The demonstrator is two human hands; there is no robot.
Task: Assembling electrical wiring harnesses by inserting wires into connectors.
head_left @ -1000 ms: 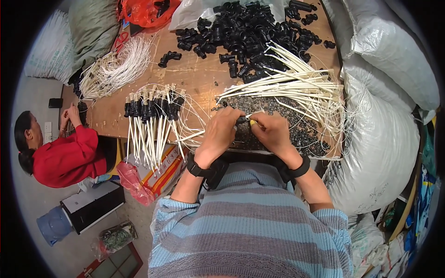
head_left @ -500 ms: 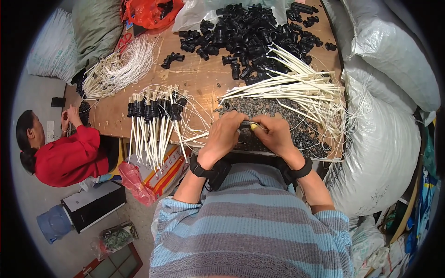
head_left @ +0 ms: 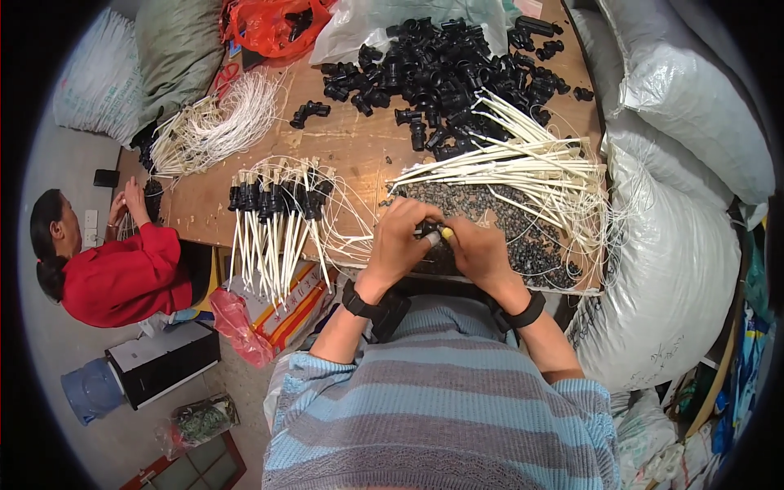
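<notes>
My left hand (head_left: pixel 402 245) is closed around a small black plastic fitting (head_left: pixel 425 229), mostly hidden by the fingers. Pressed up close on its other side, my right hand (head_left: pixel 483 255) is pinched, with a yellow covering on one fingertip; whatever lies between its fingers is too small to make out. Both hands are over the table's near edge, beside a spread of tiny dark pieces (head_left: pixel 531 237). Beyond them lie white sleeved wires (head_left: pixel 498 167) in a loose pile. To the left rests a bunch of similar wires fitted with black sockets (head_left: pixel 269 200), their white ends overhanging the edge.
A heap of black fittings (head_left: pixel 441 69) covers the back of the wooden table (head_left: pixel 343 135). White wires (head_left: pixel 233 122) and a red bag (head_left: pixel 273 28) lie at far left. Full white sacks (head_left: pixel 661 269) crowd the right side. A co-worker in red (head_left: pixel 122 273) sits at left.
My hands remain together but have turned slightly, and the fitting now sits deeper among the left fingers. The whole view has shifted a little.
</notes>
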